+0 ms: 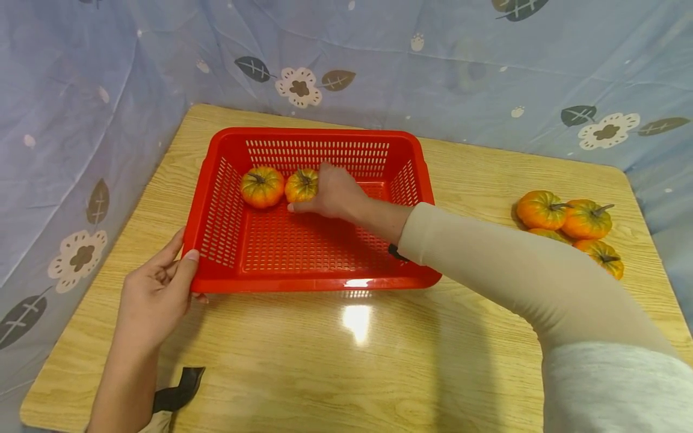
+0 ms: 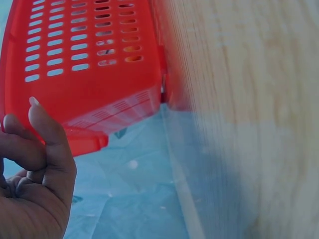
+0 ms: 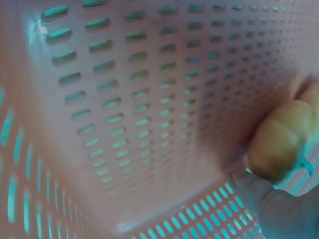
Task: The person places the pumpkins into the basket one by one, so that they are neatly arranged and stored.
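Note:
A red plastic basket (image 1: 319,284) with slotted walls stands on the table. My left hand (image 1: 154,294) grips its rim at the near left corner, thumb on top. The left wrist view shows these fingers (image 2: 52,139) against the basket's outer wall (image 2: 75,89). Inside the basket, my right hand (image 1: 341,195) holds a small orange-green pumpkin (image 1: 300,185) near the back wall, thumb at its near side. Its far fingers are mostly hidden. Another pumpkin (image 1: 262,187) sits just left of it in the back left corner. In the right wrist view the held pumpkin (image 3: 279,142) is beside the thumb.
Several more small pumpkins (image 1: 587,219) lie grouped on the right of the wooden table (image 1: 303,361), partly behind my right sleeve (image 1: 487,258). A blue flowered cloth (image 1: 406,60) hangs along the table's back and sides.

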Available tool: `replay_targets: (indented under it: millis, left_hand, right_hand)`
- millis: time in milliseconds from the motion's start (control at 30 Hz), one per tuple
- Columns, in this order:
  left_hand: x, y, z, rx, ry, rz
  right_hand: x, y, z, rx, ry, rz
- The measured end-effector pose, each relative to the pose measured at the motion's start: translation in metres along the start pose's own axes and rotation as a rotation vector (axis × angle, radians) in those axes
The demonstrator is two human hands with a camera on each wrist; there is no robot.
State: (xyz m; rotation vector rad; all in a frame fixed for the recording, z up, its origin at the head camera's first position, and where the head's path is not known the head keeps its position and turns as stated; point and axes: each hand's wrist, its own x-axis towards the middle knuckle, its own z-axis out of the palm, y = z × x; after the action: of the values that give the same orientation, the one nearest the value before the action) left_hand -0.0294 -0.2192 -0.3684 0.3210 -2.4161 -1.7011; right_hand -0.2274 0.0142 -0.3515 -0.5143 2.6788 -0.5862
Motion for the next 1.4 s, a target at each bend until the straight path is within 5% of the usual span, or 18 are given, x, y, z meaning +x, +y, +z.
replay_targets:
  millis: [400,667,867,1033,1400]
  left_hand:
    - [0.004,0.002,0.001,-0.035,-0.009,-0.005]
    - [0.002,0.002,0.0,-0.055,-0.01,-0.011]
    - [0.002,0.002,0.001,-0.083,-0.018,-0.015]
    - [0.003,0.004,0.002,-0.049,-0.023,-0.012]
    - [-0.002,0.001,-0.002,0.023,0.003,-0.038]
  right_hand:
    - [-0.025,-0.004,-0.061,0.137,0.064,0.048]
    - [-0.058,0.013,-0.098,0.237,0.126,0.028]
    - [-0.09,0.043,-0.117,0.343,0.236,0.028]
    - [-0.118,0.077,-0.123,0.432,0.298,0.104]
    - [-0.168,0.151,-0.108,0.55,0.532,0.196]
